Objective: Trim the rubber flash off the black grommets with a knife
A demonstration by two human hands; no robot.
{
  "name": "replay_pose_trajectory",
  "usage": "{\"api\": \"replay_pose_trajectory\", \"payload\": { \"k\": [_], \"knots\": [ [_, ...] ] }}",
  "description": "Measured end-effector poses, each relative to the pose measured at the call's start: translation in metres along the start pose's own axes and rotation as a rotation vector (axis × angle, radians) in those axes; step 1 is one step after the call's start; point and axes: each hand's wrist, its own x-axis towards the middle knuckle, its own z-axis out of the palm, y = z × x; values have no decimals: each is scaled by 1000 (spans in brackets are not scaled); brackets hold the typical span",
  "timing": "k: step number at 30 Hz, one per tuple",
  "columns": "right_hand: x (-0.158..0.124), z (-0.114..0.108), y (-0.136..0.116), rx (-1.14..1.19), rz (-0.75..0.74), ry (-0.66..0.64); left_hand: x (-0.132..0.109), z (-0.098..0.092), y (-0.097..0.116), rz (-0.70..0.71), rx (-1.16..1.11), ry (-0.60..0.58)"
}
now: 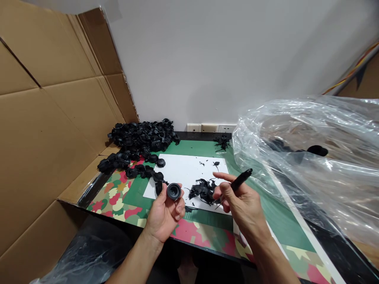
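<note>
My left hand (166, 215) pinches a round black rubber part (174, 191), its ringed, hollow face turned up toward me. In my right hand (244, 205) is a black-handled tool (241, 179) with a thin metal tip pointing down to the left; its exact kind I cannot make out. Between the hands, a heap of black scraps (204, 191) lies on a white sheet (177, 167). Several similar black parts (148, 171) trail along the sheet's left edge, close to my left hand.
A large pile of black parts (145, 134) sits at the back left beside a cardboard wall (59, 79). On the right, a clear plastic bag (296, 130) holds some black pieces. More scraps (222, 142) lie at the back, below wall sockets (210, 128).
</note>
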Motion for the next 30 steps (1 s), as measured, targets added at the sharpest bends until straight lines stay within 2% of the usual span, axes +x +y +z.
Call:
{"api": "replay_pose_trajectory", "payload": {
  "k": [4, 11, 14, 16, 18, 23, 30],
  "knots": [
    [-4, 7, 1, -34, 11, -104, 1, -1, -3, 52, 82, 19],
    [-14, 29, 11, -100, 57, -304, 0, -6, -5, 419, 595, 56],
    [-15, 35, 15, -57, 97, -360, 0, -6, -3, 574, 734, 21],
    [-15, 38, 18, -21, 124, -373, 0, -6, -2, 625, 797, 16],
    [-14, 39, 21, 18, 135, -368, -1, -6, 0, 603, 828, 30],
    [-14, 40, 27, 154, 185, -326, -1, -7, 4, 389, 760, 67],
    [-15, 46, 21, 336, 349, -296, 2, -8, 6, 363, 667, 29]
  ]
}}
